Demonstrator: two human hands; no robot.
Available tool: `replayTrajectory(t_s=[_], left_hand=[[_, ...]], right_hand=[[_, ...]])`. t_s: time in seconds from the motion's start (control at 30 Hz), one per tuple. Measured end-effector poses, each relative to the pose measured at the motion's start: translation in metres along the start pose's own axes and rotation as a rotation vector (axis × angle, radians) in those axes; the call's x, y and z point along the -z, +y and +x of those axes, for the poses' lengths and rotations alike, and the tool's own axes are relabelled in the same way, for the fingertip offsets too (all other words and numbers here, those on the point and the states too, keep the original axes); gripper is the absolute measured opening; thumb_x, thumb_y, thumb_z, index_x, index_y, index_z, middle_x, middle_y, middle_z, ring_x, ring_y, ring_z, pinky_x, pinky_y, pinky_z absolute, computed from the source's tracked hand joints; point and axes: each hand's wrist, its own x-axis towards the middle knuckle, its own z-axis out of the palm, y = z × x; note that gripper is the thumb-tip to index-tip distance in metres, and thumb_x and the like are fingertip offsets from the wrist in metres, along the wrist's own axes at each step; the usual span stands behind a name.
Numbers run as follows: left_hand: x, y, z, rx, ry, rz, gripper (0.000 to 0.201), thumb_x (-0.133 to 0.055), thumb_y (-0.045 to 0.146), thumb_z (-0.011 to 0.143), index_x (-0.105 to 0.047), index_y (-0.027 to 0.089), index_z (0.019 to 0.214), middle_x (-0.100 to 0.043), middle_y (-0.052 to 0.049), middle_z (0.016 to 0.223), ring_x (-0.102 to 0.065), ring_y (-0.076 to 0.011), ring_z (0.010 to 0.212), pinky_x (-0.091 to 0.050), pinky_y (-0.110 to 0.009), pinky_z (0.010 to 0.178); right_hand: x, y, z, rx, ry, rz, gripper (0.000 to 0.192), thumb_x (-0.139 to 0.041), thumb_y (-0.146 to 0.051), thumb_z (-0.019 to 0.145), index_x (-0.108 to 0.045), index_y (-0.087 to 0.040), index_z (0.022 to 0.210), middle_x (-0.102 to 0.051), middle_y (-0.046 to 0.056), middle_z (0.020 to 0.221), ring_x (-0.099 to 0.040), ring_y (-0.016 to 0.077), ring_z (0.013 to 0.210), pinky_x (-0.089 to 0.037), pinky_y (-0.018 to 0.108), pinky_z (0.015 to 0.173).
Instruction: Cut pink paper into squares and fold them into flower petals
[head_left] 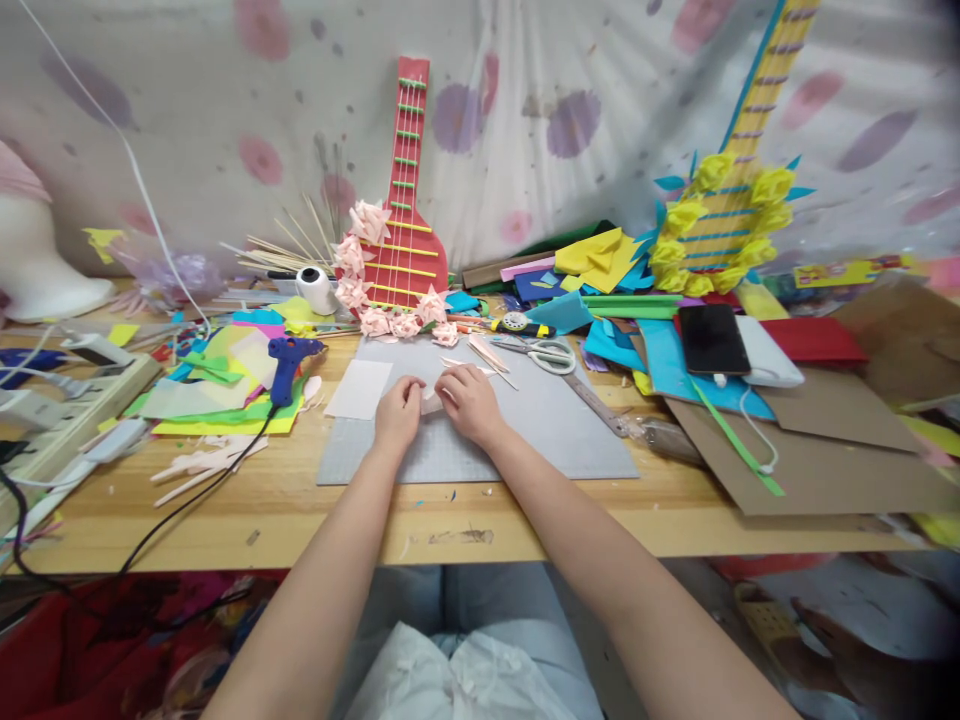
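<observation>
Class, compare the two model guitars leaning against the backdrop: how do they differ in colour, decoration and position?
The red guitar stands left of centre, behind the grey mat; the yellow guitar leans at the right, tilted more. The red guitar has pale pink paper flowers along its left and lower edge; the yellow guitar has yellow flowers ringing its body, plus blue leaves. Both are handmade, with striped necks.
</observation>
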Motion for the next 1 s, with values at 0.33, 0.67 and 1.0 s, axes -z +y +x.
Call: replayTrajectory(t_s=[0.33,0.67,1.0], left_hand=[[-0.005,-0.012,0.004,0.048,0.077,-0.22,0.027,-0.053,0.028,0.073,-0.052,0.021,0.098,-0.055,0.002,0.075,-0.049,-0.0069,0.05,-0.042,-0.02,0.05],[-0.005,-0.011,0.004,-0.142,0.127,-0.003,0.019,-0.042,0.009,0.073,-0.058,0.018,0.079,-0.059,-0.004,0.087,-0.057,-0.0155,0.085,-0.047,-0.029,0.078],[-0.003,-0.004,-0.001,-0.115,0.141,0.352,0.03,-0.055,0.013,0.067,-0.059,0.019,0.096,-0.049,-0.01,0.104,-0.042,-0.0251,0.105,-0.036,-0.039,0.094]], right_hand=[[0.001,-0.001,-0.002,0.072,-0.049,0.091,0.015,-0.043,-0.015,0.081,-0.056,-0.019,0.087,-0.058,0.006,0.104,-0.05,0.0165,0.092,-0.037,0.028,0.077],[-0.005,0.001,-0.005,-0.065,-0.191,0.025,0.027,-0.044,-0.01,0.079,-0.056,-0.021,0.101,-0.058,0.004,0.103,-0.052,0.0169,0.092,-0.04,0.025,0.07],[-0.011,0.013,-0.004,-0.215,-0.209,0.228,0.01,-0.053,-0.022,0.079,-0.062,-0.019,0.083,-0.061,0.002,0.087,-0.052,0.0134,0.082,-0.039,0.025,0.076]])
